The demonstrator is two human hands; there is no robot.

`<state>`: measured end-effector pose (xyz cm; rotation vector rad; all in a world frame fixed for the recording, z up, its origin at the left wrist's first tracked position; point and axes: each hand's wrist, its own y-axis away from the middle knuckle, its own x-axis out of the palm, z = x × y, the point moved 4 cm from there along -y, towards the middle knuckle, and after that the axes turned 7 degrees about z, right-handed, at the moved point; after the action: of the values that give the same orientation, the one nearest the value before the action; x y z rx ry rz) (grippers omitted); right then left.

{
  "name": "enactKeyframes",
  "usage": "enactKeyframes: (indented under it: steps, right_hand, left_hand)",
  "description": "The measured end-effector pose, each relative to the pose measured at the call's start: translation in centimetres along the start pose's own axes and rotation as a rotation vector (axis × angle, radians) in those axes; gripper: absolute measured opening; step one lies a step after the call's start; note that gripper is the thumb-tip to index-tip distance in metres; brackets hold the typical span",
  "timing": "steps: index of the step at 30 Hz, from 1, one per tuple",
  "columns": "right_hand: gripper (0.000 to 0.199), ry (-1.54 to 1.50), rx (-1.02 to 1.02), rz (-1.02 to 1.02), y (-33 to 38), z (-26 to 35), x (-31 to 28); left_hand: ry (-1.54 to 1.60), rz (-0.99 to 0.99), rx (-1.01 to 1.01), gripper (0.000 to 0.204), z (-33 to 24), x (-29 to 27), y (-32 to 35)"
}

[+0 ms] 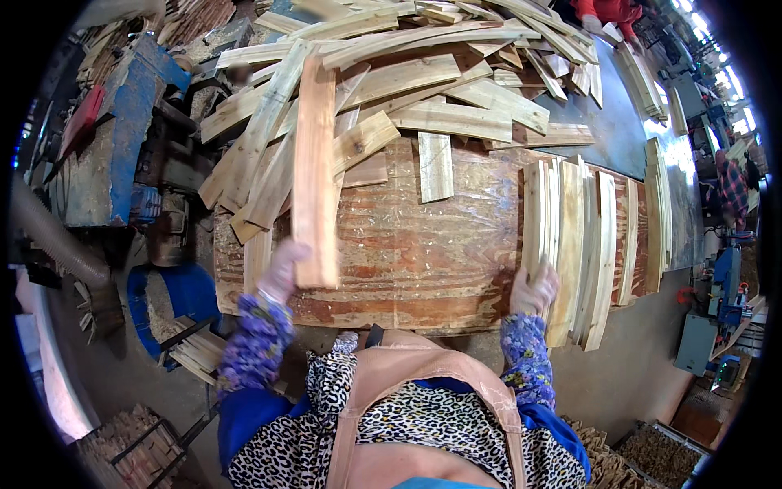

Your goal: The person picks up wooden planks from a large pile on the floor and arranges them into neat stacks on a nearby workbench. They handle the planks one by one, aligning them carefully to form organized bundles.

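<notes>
My left hand (283,270), in a pale glove, grips the near end of a long reddish wooden slat (314,167) that points away from me over the worn plywood worktop (423,261). My right hand (533,291), also gloved, rests on the near end of a pale slat at the left of a row of slats (582,244) laid side by side on the right of the top. A loose heap of wooden slats (407,90) covers the far half of the bench.
A blue machine (114,138) with a grey hose (45,232) stands at the left, a blue drum (175,297) below it. Bundles of sticks (199,350) lie on the floor. Another person in red (607,12) works at the far end. Machines stand at right.
</notes>
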<state>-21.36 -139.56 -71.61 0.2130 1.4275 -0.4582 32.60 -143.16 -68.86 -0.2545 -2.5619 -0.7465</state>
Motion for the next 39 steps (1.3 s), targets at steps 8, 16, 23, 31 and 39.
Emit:
enactKeyframes:
  steps: [8,16,23,31,39]
  right_hand:
    - [0.070,-1.136,-0.107,1.366,2.6,26.5,2.2]
    - [0.048,-0.794,-0.046,0.655,3.5,15.4,2.8]
    - [0.055,-0.606,0.157,0.432,3.4,2.3,4.8]
    - [0.056,-1.030,0.228,0.094,1.6,-8.3,-1.4]
    - [0.057,0.133,-0.055,-0.085,-1.5,-4.1,-7.6]
  left_hand:
    - [-0.402,0.270,-0.053,0.055,12.1,9.5,-1.6]
    - [-1.766,-0.805,0.200,0.094,-4.2,-7.7,-7.7]
    - [-1.561,-0.702,0.092,0.093,-5.4,-11.0,-9.0]
    - [-1.034,-0.481,0.431,0.079,6.2,-2.7,-0.1]
    - [-0.229,0.028,0.294,0.077,15.2,12.2,-4.0]
